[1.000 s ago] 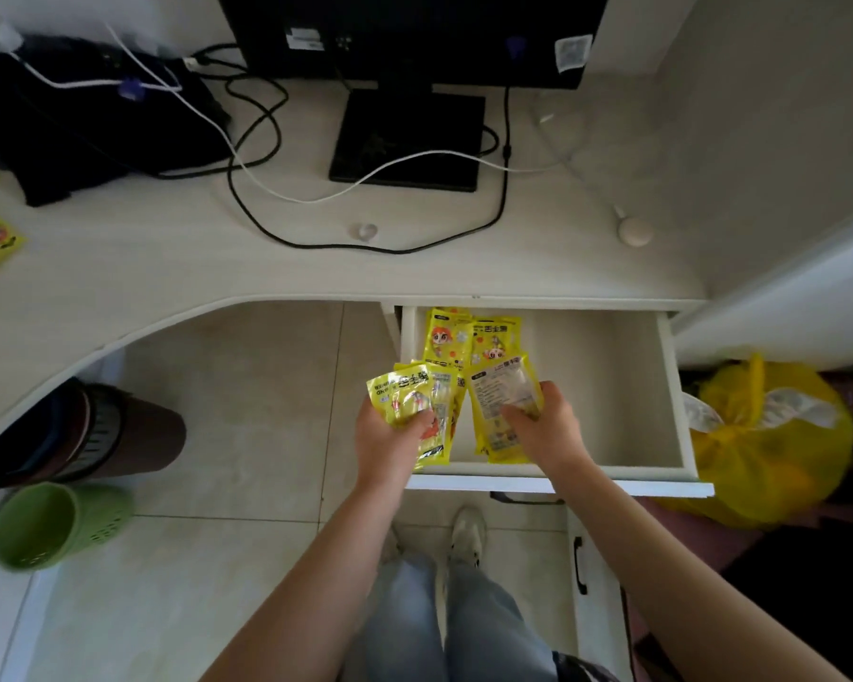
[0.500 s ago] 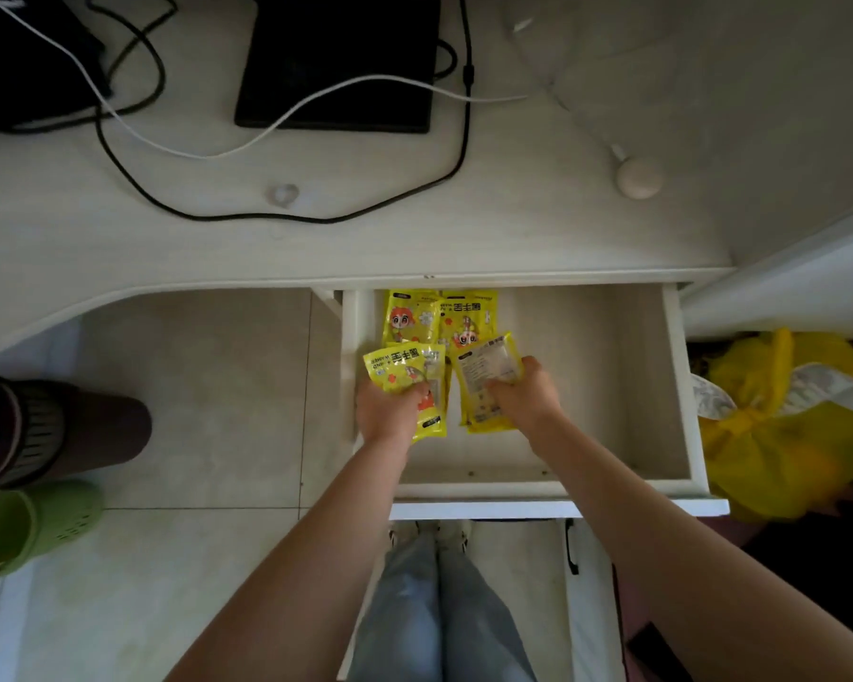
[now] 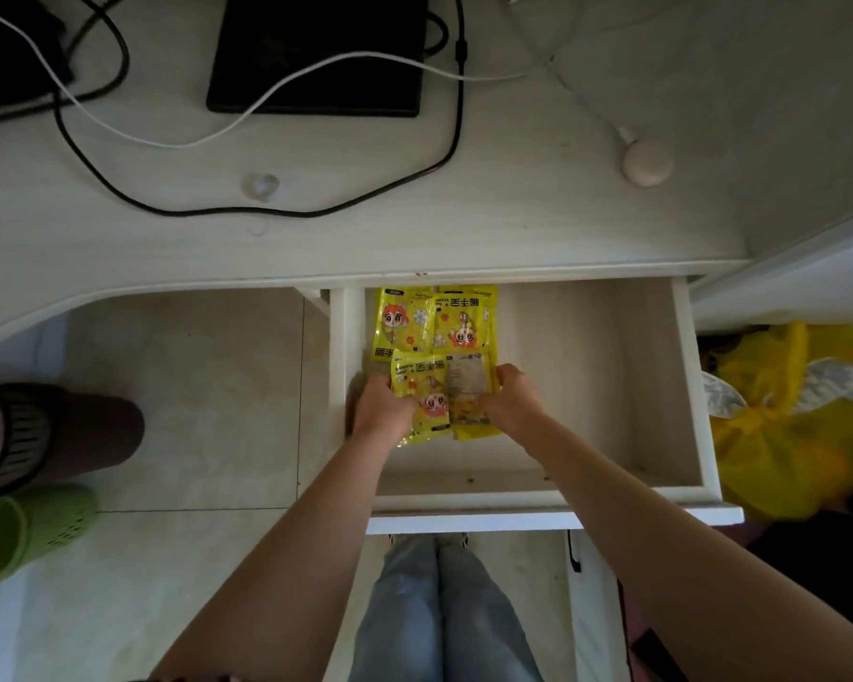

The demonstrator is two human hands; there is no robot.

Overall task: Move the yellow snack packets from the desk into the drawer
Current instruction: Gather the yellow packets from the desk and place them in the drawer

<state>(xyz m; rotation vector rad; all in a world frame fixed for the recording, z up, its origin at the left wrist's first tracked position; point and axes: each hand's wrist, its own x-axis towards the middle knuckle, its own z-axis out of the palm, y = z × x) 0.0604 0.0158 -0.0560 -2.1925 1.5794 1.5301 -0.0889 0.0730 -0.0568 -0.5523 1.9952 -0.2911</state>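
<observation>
The white drawer (image 3: 602, 386) stands pulled out under the desk. Two yellow snack packets (image 3: 434, 319) lie flat at its back left. In front of them, down at the drawer floor, are two more packets side by side. My left hand (image 3: 380, 411) grips the left packet (image 3: 422, 393) by its left edge. My right hand (image 3: 513, 398) grips the right packet (image 3: 469, 391), whose printed back faces up. A further packet edge may lie under the left one.
On the desk (image 3: 513, 228) are a black monitor base (image 3: 316, 56), black and white cables (image 3: 267, 209), and a round white puck (image 3: 647, 164). A yellow bag (image 3: 784, 435) sits right of the drawer. A green bin (image 3: 21, 534) and a dark bin (image 3: 45, 435) stand on the floor at left.
Both hands have moved forward and down into the drawer with their packets, bringing them side by side near the floor. The view has tilted down toward the drawer.
</observation>
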